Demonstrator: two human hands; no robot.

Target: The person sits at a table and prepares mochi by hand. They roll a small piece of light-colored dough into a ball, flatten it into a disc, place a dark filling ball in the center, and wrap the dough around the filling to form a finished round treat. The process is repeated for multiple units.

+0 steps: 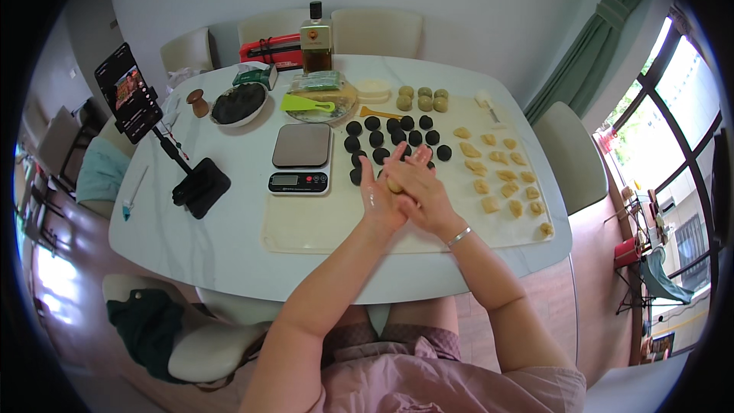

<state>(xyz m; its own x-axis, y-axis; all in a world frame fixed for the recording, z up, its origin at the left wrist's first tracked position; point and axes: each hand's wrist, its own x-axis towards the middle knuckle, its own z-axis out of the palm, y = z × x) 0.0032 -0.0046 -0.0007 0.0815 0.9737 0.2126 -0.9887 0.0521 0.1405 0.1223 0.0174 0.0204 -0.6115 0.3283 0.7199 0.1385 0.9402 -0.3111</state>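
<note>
Between my palms sits a pale yellow dough ball [394,184], only partly visible. My left hand [378,203] lies palm up beneath it, its skin shiny. Across the top rests my right hand [421,189], fingers extended, a silver bracelet on the wrist. Both hands are over a cream pastry mat [321,223]. Just beyond them are rows of black filling balls [376,139], a few hidden by my fingers. Pale dough pieces [506,175] lie in columns to the right. Several finished-looking greenish-tan balls [424,103] are grouped at the mat's far side.
Left of my hands stands a digital kitchen scale [301,152]. Farther back are a bowl of black paste [239,104], a lime-green spatula [307,104] on a covered plate, and a tall glass bottle [316,40]. A phone [127,89] on a stand [200,188] occupies the left.
</note>
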